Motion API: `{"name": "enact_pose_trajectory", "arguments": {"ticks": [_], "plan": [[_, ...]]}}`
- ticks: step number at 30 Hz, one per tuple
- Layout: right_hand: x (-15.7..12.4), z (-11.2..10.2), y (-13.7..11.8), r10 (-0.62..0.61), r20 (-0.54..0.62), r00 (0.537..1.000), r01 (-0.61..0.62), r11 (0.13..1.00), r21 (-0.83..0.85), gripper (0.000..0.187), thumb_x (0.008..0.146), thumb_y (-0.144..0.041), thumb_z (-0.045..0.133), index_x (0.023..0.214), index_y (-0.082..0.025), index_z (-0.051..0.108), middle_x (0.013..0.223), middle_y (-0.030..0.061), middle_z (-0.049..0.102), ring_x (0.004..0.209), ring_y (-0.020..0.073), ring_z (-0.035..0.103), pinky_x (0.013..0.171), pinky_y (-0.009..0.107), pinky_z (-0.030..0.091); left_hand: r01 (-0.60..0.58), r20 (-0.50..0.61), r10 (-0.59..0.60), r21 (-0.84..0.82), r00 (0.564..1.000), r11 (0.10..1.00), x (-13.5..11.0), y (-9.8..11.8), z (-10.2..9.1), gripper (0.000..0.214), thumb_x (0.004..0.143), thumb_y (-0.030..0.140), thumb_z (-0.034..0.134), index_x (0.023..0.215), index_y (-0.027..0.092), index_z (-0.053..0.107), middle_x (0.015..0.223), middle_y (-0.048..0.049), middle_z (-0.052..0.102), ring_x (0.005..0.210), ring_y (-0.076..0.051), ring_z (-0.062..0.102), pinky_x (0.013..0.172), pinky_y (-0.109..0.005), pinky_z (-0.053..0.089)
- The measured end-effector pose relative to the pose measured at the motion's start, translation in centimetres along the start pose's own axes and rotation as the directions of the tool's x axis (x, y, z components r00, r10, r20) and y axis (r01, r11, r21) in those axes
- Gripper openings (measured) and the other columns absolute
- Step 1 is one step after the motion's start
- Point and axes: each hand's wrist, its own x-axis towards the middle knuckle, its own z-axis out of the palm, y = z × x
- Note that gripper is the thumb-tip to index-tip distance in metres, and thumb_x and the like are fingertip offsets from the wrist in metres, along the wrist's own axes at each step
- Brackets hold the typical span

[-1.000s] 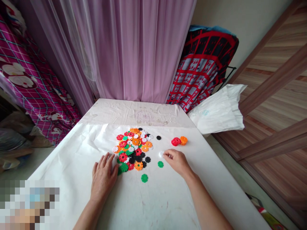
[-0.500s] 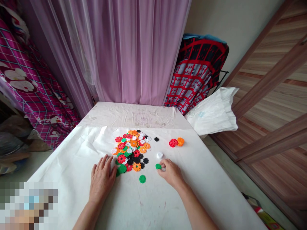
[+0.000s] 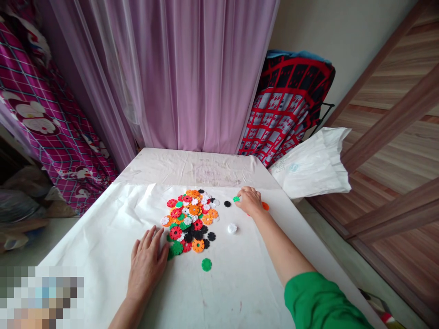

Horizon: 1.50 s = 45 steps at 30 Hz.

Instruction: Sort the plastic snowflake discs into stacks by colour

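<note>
The step in hand looks like handling a single green disc point(image 3: 236, 199) on the far right of the table point(image 3: 247, 278), away from the mixed pile of discs point(image 3: 194, 210). Your right hand point(image 3: 248, 199) grips that disc between thumb and fingertips at its left side; an orange disc point(image 3: 265, 206) shows partly from behind the hand. The black disc point(image 3: 227, 204) lies just to its left, the white disc point(image 3: 232, 228) nearer to you. The next move probably calls for a steady pinch and a controlled release that leaves the black disc undisturbed.

Your right forearm reaches out from the near right, palm down, wrist low over the cloth. Your left hand point(image 3: 147, 256) rests palm down, fingers slightly spread and unclenched, at the pile's near left edge; whether anything lies under its palm, you cannot tell. Another green disc point(image 3: 206, 264) sits alone, near the middle.
</note>
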Motion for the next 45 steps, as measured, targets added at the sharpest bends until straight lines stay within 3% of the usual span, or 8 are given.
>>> {"name": "enact_pose_trajectory", "arguments": {"ticks": [6,11,16,21,28,35,41,45], "plan": [[1.9,1.9,0.0,0.047,0.142,0.989,-0.041,0.998,-0.046,0.019,0.082,-0.026,0.066,0.098,-0.023,0.074,0.125,0.0100,0.062,0.120,0.0269,0.049,0.097,0.037,0.034,0.007,0.014,-0.007,-0.002,1.000,1.000,0.0,-0.3,0.3,0.047,0.096,0.041,0.039,0.135,0.023,0.057,0.147,-0.0110,0.053,0.138,-0.028,0.044,0.114,-0.051,0.032],[1.0,0.7,0.1,0.059,0.142,0.988,-0.054,0.998,-0.040,0.029,0.083,-0.021,0.063,0.110,-0.024,0.072,0.127,0.0103,0.062,0.122,0.0274,0.050,0.096,0.038,0.036,0.005,0.027,-0.005,-0.006,1.000,1.000,0.0,-0.3,0.2,0.048,0.096,0.042,0.038,0.137,0.023,0.056,0.148,-0.0108,0.052,0.139,-0.028,0.044,0.115,-0.051,0.031],[-4.9,-0.4,-2.3,-0.057,-0.032,0.998,0.062,0.980,0.188,0.028,0.088,-0.014,0.050,0.103,-0.024,0.071,0.112,0.0045,0.070,0.097,0.0177,0.062,0.086,0.029,0.042,0.021,0.048,-0.021,-0.009,0.999,1.000,0.1,0.2,-0.4,0.048,0.097,0.043,0.037,0.136,0.023,0.056,0.149,-0.0104,0.052,0.140,-0.028,0.042,0.116,-0.051,0.030],[-14.0,1.0,-6.5,-0.303,0.133,0.944,0.223,0.879,0.422,0.012,0.084,-0.023,0.062,0.091,-0.026,0.071,0.091,-0.0018,0.073,0.077,0.0128,0.064,0.072,0.023,0.044,0.035,0.071,-0.034,-0.014,0.997,0.999,0.2,0.8,-1.1,0.048,0.096,0.042,0.039,0.136,0.022,0.056,0.149,-0.0110,0.051,0.140,-0.029,0.042,0.116,-0.053,0.029],[-18.1,2.8,-9.7,-0.260,0.214,0.942,0.206,0.947,0.246,0.014,0.083,-0.023,0.062,0.097,-0.023,0.066,0.104,0.0041,0.067,0.098,0.0191,0.065,0.078,0.026,0.046,0.038,0.068,-0.037,-0.026,0.997,0.999,0.3,1.2,-1.3,0.048,0.096,0.042,0.038,0.135,0.021,0.056,0.149,-0.0117,0.051,0.140,-0.029,0.042,0.116,-0.053,0.028],[-15.6,1.1,-8.4,-0.317,0.209,0.925,0.288,0.945,0.155,0.015,0.085,-0.029,0.063,0.098,-0.022,0.068,0.101,0.0046,0.069,0.093,0.0200,0.066,0.074,0.027,0.044,0.034,0.053,-0.032,-0.024,0.998,0.999,0.1,0.7,-0.9,0.049,0.096,0.044,0.037,0.136,0.022,0.056,0.150,-0.0106,0.051,0.140,-0.028,0.042,0.116,-0.051,0.029],[-6.6,-1.5,-1.6,-0.055,-0.043,0.998,0.058,0.996,0.062,0.023,0.088,-0.034,0.060,0.106,-0.025,0.070,0.108,0.0041,0.070,0.090,0.0171,0.065,0.074,0.026,0.041,0.024,0.055,-0.024,-0.008,0.998,1.000,0.2,0.4,-0.5,0.049,0.096,0.044,0.037,0.135,0.023,0.058,0.149,-0.0115,0.051,0.140,-0.028,0.043,0.115,-0.052,0.030],[-0.9,-0.8,1.4,-0.020,0.020,1.000,0.022,0.998,-0.056,0.023,0.089,-0.035,0.060,0.103,-0.023,0.073,0.108,0.0061,0.072,0.097,0.0198,0.064,0.079,0.027,0.040,0.011,0.031,-0.011,-0.006,0.999,1.000,0.1,0.3,-0.4,0.047,0.096,0.043,0.037,0.133,0.024,0.059,0.148,-0.0110,0.052,0.138,-0.028,0.045,0.115,-0.051,0.031]]}}
